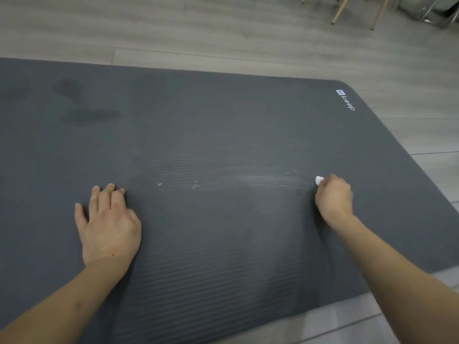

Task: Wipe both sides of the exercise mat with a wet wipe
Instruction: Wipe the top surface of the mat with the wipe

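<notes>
A pale grey plank floor (pixel 223 33) fills the background, and on it lies the dark grey exercise mat (pixel 223 125), spread flat and taking up most of the view. At its far left are a few darker damp-looking patches (pixel 82 105). Nearer, the left hand (pixel 109 224) rests palm down on the ribbed surface, fingers straight and a little spread, holding nothing. To its right a faint whitish streak with small white flecks (pixel 248 181) runs across the mat toward the right hand (pixel 334 194). That hand is curled into a fist around a bunched white wet wipe (pixel 319 180), which sticks out at the knuckles and touches the mat.

The mat's long axis runs left to right across the view; its left end passes out of frame, and its rounded right end sits just beyond the right hand. A white "keep" logo (pixel 345 100) is printed near the far right corner. Bare floor shows beyond the far edge, past the right end and along the near right edge. At the top right, well apart from the mat, stand pale wooden chair legs (pixel 340 8).
</notes>
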### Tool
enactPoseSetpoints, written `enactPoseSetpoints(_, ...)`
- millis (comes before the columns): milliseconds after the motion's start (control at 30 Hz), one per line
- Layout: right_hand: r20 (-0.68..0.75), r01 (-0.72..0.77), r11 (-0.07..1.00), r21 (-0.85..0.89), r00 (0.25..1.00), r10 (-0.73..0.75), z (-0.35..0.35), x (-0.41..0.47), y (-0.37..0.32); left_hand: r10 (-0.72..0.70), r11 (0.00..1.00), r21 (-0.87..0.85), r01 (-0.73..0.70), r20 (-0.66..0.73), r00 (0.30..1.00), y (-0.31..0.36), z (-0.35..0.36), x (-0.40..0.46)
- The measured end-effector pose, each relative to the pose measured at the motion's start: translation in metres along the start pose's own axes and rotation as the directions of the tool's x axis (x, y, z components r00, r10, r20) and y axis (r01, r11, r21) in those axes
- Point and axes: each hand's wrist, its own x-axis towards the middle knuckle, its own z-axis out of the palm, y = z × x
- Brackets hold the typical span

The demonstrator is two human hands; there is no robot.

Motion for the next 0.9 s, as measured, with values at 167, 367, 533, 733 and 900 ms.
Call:
enactPoseSetpoints(167, 0.046, 0.113, 0.987, 0.114, 0.992, -0.119, 0.034, -0.040, -0.116, 0.003, 1.000, 0.005, -0.003, -0.011, 1.000, -0.002, 0.000, 0.001)
enactPoseSetpoints(367, 0.190, 0.615, 0.772, 0.162, 0.748, -0.636, 0.063, -0.131, -0.202, 0.031, 0.999, 0.025, -0.031, 0.012, 0.999, -0.007, -0.005, 0.000)
enactPoseSetpoints(533, 0.025, 0.368, 0.930, -0.022, 0.930, -0.367, 0.027, -0.049, -0.064, 0.002, 1.000, 0.017, -0.002, 0.016, 1.000, -0.001, -0.003, 0.001)
enactPoseSetpoints(733, 0.019, -0.025, 0.996, 0.091, 1.000, 0.024, 0.028, -0.008, -0.087, -0.023, 0.999, 0.022, 0.023, -0.012, 1.000, 0.000, -0.003, 0.001)
enactPoseSetpoints(900, 0.197, 0.426, 0.879, 0.216, 0.862, -0.466, 0.062, -0.125, -0.239, -0.009, 1.000, 0.014, 0.009, 0.006, 1.000, -0.003, -0.003, 0.001)
